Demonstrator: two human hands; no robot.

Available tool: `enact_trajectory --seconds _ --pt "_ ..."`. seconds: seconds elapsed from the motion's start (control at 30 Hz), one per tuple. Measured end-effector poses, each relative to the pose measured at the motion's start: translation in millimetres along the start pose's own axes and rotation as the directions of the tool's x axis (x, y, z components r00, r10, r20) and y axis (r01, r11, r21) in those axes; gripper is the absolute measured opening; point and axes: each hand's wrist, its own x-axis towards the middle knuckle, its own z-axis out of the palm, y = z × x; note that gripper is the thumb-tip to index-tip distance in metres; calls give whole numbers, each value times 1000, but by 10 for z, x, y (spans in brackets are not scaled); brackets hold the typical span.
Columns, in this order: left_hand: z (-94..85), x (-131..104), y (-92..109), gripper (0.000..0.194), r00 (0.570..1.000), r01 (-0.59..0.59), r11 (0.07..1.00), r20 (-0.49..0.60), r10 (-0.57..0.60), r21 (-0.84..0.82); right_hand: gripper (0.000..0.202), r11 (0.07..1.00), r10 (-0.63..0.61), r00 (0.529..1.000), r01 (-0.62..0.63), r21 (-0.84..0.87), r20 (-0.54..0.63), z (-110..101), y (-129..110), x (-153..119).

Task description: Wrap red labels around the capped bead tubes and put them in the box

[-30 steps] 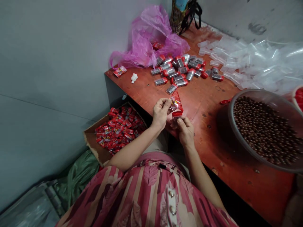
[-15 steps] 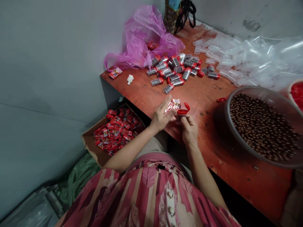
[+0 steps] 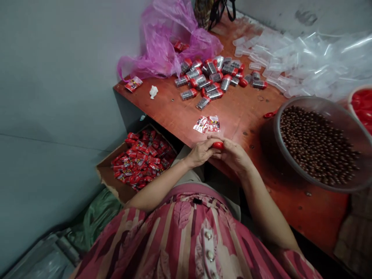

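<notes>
"What is in your hands?"

"One red cap [image 3: 217, 145], pinched between my left hand [image 3: 200, 152] and my right hand [image 3: 236, 157]; the fingers of both are curled closed around it, above the near edge of the table [image 3: 171, 114]; they hide whatever sits under the cap."

"And the counts?"

"Two printed wrappers [image 3: 214, 123] lie flat just past my fingertips; one small packet [image 3: 133, 84] lies at the far-left corner, with one white scrap [image 3: 153, 92] near it; beyond the wrappers I make it roughly twenty red-capped containers [image 3: 215, 77], dark inside, but they overlap too much for an exact figure."

"Anything else about?"

"One pink bag [image 3: 162, 54] slumps behind the containers, partly veiling something red; one basin [image 3: 278, 131] of brown balls [image 3: 316, 149] stands to my right, between my hands and a tub [image 3: 350, 101] of red pieces; one loose red piece [image 3: 270, 114] lies beside the basin; clear tubes [image 3: 299, 68] are heaped behind it, past counting; below on my left, one cardboard box [image 3: 109, 174] holds red packets [image 3: 145, 155], also too many to count."
</notes>
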Motion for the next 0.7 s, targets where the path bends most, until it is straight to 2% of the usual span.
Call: enact_trajectory --seconds 0.07,0.17,0.27,0.4,0.47,0.53,0.6,0.7 --pt "68 -12 -31 22 1000 6 999 -7 -6 32 33 1000 2 999 -1 15 -50 37 18 8" --pt "139 -33 -76 21 1000 -14 996 -13 15 85 25 999 -34 980 39 23 -195 105 84 41" --pt "177 -68 -119 24 999 -23 993 -23 26 116 15 990 -143 940 139 -37 -311 174 177 90" --pt "205 -88 -144 27 999 4 996 -43 0 92 6 932 -352 858 286 -221 -374 239 311 171" --pt "205 -69 -128 24 998 36 997 -56 -33 70 5 897 -423 817 315 -311 -393 250 348 217" --pt "188 -36 -88 22 994 74 996 -78 -71 42 5 878 -451 798 316 -360 -400 238 339 258" --pt "152 -2 -33 22 986 122 993 -115 -120 8 9 909 -383 835 266 -320 -394 202 277 281" --pt "85 31 48 24 976 174 983 -124 -180 -54 27 984 -108 960 67 -162 -259 121 122 257"
